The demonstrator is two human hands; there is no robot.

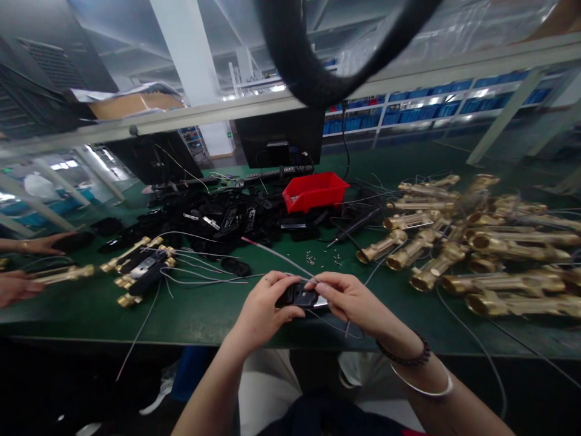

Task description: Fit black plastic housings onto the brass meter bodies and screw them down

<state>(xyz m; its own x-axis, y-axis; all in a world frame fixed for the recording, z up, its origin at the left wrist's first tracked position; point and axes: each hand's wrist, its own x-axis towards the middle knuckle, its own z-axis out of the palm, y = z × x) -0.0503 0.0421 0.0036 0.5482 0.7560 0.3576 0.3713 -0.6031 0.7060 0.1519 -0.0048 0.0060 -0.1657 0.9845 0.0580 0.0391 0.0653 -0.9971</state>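
Note:
Near the table's front edge, my left hand (265, 306) is closed around the left end of a small black plastic housing (303, 295). My right hand (349, 297) pinches a thin grey cable (281, 255) over the right part of that housing. One end of the cable sticks out up and to the left, with a reddish tip. A silvery patch shows on the housing beside my right fingers, which hide part of it. Just beyond my hands, several tiny screws (310, 258) lie scattered on the green table (267, 327).
A red bin (320, 197) stands behind, beside heaped black housings (227, 212). Brass pipe fittings (508, 242) with cables crowd the right. A black pen-shaped tool (361, 223) lies before them. Left are brass-and-black assemblies (140, 266) and another person's hands (16, 287).

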